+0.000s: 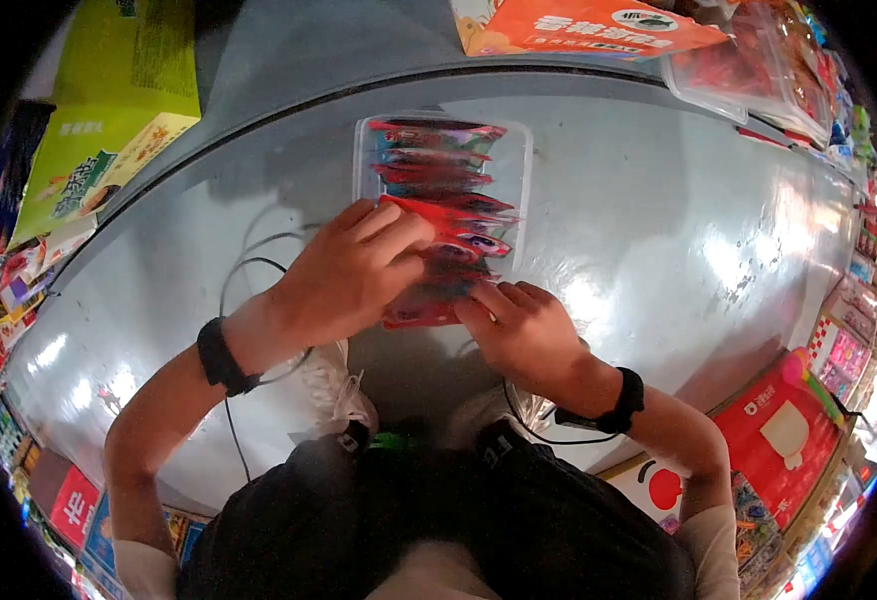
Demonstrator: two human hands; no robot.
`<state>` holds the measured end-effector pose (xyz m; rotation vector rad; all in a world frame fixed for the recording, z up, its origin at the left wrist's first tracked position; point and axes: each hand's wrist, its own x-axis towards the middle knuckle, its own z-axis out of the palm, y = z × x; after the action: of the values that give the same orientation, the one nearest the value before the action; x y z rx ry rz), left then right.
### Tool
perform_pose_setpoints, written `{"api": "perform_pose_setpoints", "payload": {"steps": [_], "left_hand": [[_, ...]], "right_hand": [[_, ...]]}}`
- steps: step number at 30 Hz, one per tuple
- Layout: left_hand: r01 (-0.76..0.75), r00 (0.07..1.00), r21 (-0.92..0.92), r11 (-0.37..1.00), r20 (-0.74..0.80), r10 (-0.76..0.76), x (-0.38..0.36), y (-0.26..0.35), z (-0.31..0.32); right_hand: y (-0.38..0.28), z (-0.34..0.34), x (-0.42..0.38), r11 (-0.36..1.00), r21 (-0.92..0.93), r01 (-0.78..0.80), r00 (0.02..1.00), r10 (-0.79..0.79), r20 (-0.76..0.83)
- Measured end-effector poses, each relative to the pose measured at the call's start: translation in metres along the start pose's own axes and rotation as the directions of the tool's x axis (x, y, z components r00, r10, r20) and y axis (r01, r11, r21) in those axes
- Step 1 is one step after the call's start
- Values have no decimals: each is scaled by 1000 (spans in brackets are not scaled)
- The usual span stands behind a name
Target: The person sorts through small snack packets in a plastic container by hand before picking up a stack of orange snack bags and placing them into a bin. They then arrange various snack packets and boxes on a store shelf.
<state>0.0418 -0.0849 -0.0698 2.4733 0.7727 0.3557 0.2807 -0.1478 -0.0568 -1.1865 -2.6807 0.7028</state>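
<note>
A clear plastic box stands on the grey floor in front of my feet, holding several red snack packets lined up in a row. My left hand reaches over the box's left side, its fingers closed on a bright red packet in the middle of the row. Lower and to the right, my right hand pinches the edge of a packet at the near end. The fingertips of both hands are partly hidden among the packets, and my left hand covers part of the box.
An orange carton and another clear box of red packets sit at the back right. At the left rises a green carton. Black cables run beside my shoes. Goods shelves line both sides.
</note>
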Motion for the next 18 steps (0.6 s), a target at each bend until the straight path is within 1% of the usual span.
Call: {"api": "perform_pose_setpoints", "payload": {"steps": [1,3,4,6,7,8,9,10,12,13,15,16,17,18], "left_hand": [[2,1000,-4,1000,-9,-2,0,1,0],[-1,1000,-2,1000,7,1,0,1,0],[0,1000,0,1000,18,0,-1,2,1],[1,1000,-20,1000,23,-1,-1,1,1],[5,1000,-34,999,24,-4,-2,0,1],[7,1000,-36,999,26,-6,-2,0,0],[-25,999,-60,998,21,27,-3,-1,0],[-57,998,-84,995,16,58,-5,-1,0],[-60,998,-80,995,26,62,-8,-4,0],[-69,997,-75,995,36,72,-9,-4,0],[-60,998,-108,992,20,62,-7,-5,0],[-52,999,-142,988,-2,52,-6,-5,1],[-56,998,-148,987,1,57,-5,-5,2],[-29,999,-134,991,10,31,-3,-5,3]], "right_hand": [[0,2,3,1000,2,-4,1000,4,-1],[0,9,11,989,-51,139,987,-143,-73],[-4,11,13,990,-46,133,988,-137,-71],[-10,14,19,988,-94,120,993,-121,-4],[-12,13,21,989,-92,119,993,-120,-3],[-15,11,23,989,-125,84,992,-71,105],[-17,11,25,986,-160,53,977,-19,210],[-18,14,26,986,-156,55,977,-21,212],[-18,21,27,967,-230,106,980,-63,189],[-18,21,28,968,-225,106,980,-63,188],[-14,16,35,998,-54,44,962,-28,273],[-10,12,40,998,-52,38,962,-22,272],[-6,6,47,999,-32,20,921,-6,389],[-4,3,50,1000,-15,2,866,6,500]]}}
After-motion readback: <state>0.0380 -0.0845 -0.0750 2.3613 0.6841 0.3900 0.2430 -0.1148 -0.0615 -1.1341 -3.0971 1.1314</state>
